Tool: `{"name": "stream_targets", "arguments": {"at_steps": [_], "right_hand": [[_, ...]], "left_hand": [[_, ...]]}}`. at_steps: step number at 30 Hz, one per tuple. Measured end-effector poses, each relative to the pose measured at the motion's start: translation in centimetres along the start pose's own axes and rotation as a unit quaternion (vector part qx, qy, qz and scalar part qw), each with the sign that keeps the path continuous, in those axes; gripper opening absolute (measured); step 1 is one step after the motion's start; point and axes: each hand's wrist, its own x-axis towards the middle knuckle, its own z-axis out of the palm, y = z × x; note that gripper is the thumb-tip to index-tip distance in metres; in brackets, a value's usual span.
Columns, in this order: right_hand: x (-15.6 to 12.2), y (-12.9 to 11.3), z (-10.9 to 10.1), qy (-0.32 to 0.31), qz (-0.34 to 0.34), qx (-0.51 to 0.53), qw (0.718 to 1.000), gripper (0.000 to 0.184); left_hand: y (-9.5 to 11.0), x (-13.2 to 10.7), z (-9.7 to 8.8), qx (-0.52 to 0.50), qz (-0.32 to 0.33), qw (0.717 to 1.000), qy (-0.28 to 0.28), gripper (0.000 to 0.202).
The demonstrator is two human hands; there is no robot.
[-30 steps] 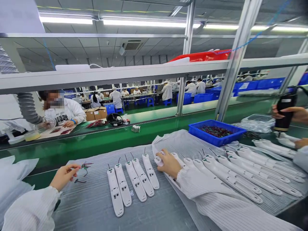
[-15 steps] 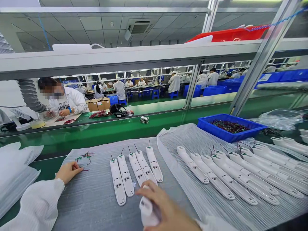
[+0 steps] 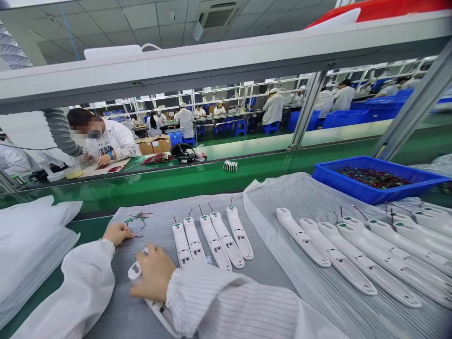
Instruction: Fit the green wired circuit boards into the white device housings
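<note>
My right hand (image 3: 153, 272) is shut on a long white plastic device housing (image 3: 134, 271), whose lower end runs under my sleeve. My left hand (image 3: 118, 234) lies on the grey striped mat (image 3: 113, 306), holding nothing, just left of a small tangle of thin wires with green and red parts (image 3: 138, 217). Several white housings (image 3: 213, 242) lie side by side to the right of my hands, each with a thin wire at its far end. A second row of longer white housings (image 3: 363, 261) lies on a translucent ribbed sheet (image 3: 282, 202).
A blue crate (image 3: 370, 172) of small coloured parts stands at the far right beyond the sheet. White padded bags (image 3: 31, 240) lie at the left. Across the green conveyor (image 3: 176, 181), a co-worker (image 3: 109, 141) sits at a bench with a cardboard box (image 3: 152, 145).
My right hand has moved left from the lower middle, carrying the white housing close to my left hand. The view has swung, shifting the rows rightward and tilting them.
</note>
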Motion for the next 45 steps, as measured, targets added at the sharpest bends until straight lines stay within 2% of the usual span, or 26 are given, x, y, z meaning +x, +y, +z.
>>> {"name": "stream_targets", "arguments": {"at_steps": [4, 7, 9, 11, 14, 16, 19, 21, 23, 26, 30, 35, 39, 45], "right_hand": [[0.8, 0.7, 0.6, 0.029, 0.032, 0.028, 0.999, 0.067], [0.6, 1.5, 0.2, 0.065, 0.021, 0.041, 0.997, 0.045], [0.6, 2.2, -0.2, 0.081, 0.021, 0.055, 0.995, 0.038], [0.9, 2.9, -0.5, 0.091, 0.030, 0.109, 0.989, 0.044], [1.3, 3.6, -1.4, 0.104, 0.052, 0.197, 0.973, 0.041], [1.1, 3.8, -2.2, 0.119, 0.073, 0.309, 0.941, 0.034], [-0.3, 3.9, -3.7, 0.134, 0.092, 0.511, 0.844, 0.033], [-1.7, 3.8, -4.5, 0.142, 0.106, 0.571, 0.801, 0.035], [-3.1, 3.8, -4.8, 0.154, 0.131, 0.607, 0.769, 0.036], [-4.2, 3.9, -4.3, 0.183, 0.159, 0.646, 0.724, 0.039], [-4.5, 4.3, -3.2, 0.199, 0.158, 0.667, 0.701, 0.039], [-4.9, 4.3, -2.8, 0.209, 0.153, 0.663, 0.703, 0.034], [-5.6, 3.7, -2.8, 0.204, 0.157, 0.651, 0.714, 0.030], [-5.7, 2.8, -2.5, 0.185, 0.156, 0.651, 0.719, 0.029]], "left_hand": [[0.3, -0.8, 0.1, 0.000, 0.024, 1.000, 0.010, 0.030], [0.6, -1.5, 0.3, -0.002, 0.064, 0.996, 0.058, 0.030], [1.2, -2.0, 0.3, -0.011, 0.099, 0.989, 0.113, 0.028], [2.2, -2.7, 0.1, -0.028, 0.142, 0.972, 0.186, 0.026], [4.2, -4.5, -0.1, -0.055, 0.212, 0.925, 0.311, 0.021], [5.8, -6.0, -0.2, -0.065, 0.259, 0.891, 0.367, 0.016], [7.9, -8.4, 0.1, -0.078, 0.356, 0.837, 0.409, 0.002], [9.1, -10.0, 0.3, -0.099, 0.447, 0.785, 0.417, 0.012], [10.0, -11.5, 0.4, -0.113, 0.512, 0.754, 0.396, 0.021], [10.8, -13.1, 0.6, -0.104, 0.545, 0.758, 0.344, 0.019], [11.0, -13.2, 1.6, -0.060, 0.535, 0.780, 0.318, 0.014], [10.5, -12.5, 3.2, -0.056, 0.507, 0.803, 0.308, 0.016], [11.0, -13.3, 4.1, -0.056, 0.483, 0.834, 0.260, 0.012], [11.5, -14.2, 4.5, -0.089, 0.430, 0.860, 0.260, 0.009]]}}
